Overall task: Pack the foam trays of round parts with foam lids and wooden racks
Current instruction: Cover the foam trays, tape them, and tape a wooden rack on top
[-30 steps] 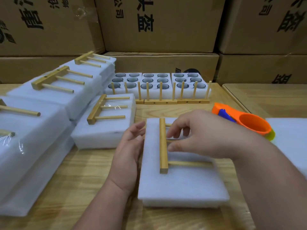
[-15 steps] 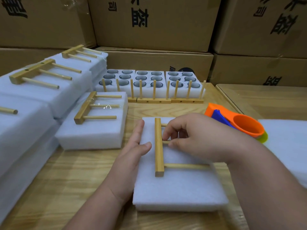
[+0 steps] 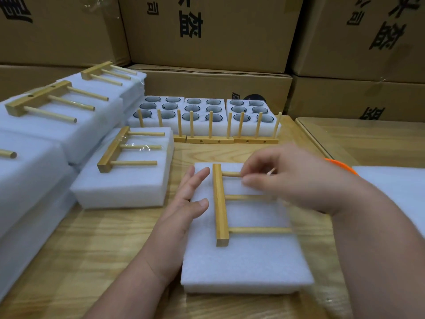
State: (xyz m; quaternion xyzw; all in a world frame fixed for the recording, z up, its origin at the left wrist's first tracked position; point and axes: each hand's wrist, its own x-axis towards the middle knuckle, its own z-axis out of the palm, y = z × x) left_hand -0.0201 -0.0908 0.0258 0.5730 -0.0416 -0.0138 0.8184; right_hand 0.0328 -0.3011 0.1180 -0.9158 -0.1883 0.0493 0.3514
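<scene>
Both hands have crept toward the far end of the foam lid (image 3: 243, 261) since a second ago, the left one sliding from the lid's edge onto its top. That left hand (image 3: 184, 203) lies flat, fingers straight and spread, touching the lid just left of the rack (image 3: 220, 203). Across from it, the right hand (image 3: 296, 180) curls its fingertips over the rack's farthest peg, thumb beneath; whether it truly pinches the peg cannot be told. Lying flat on the lid, the rack has its bar running away from the camera and three pegs pointing right.

Beneath the lid sits a foam tray, only its front edge visible, on the wooden worktop (image 3: 69, 249). Just left stands a packed tray (image 3: 124, 180), a rack flat on top under clear film. Farther left, more packed trays (image 3: 57, 125) are stacked, each carrying a rack. Beyond the hands, three open trays (image 3: 207, 118) of round parts line up side by side, with upright racks (image 3: 209, 140) standing against their front. An orange object (image 3: 340, 164) peeks out behind the right wrist, beside a sheet of white foam (image 3: 391, 187). Cardboard boxes (image 3: 207, 31) with black printing wall off the back.
</scene>
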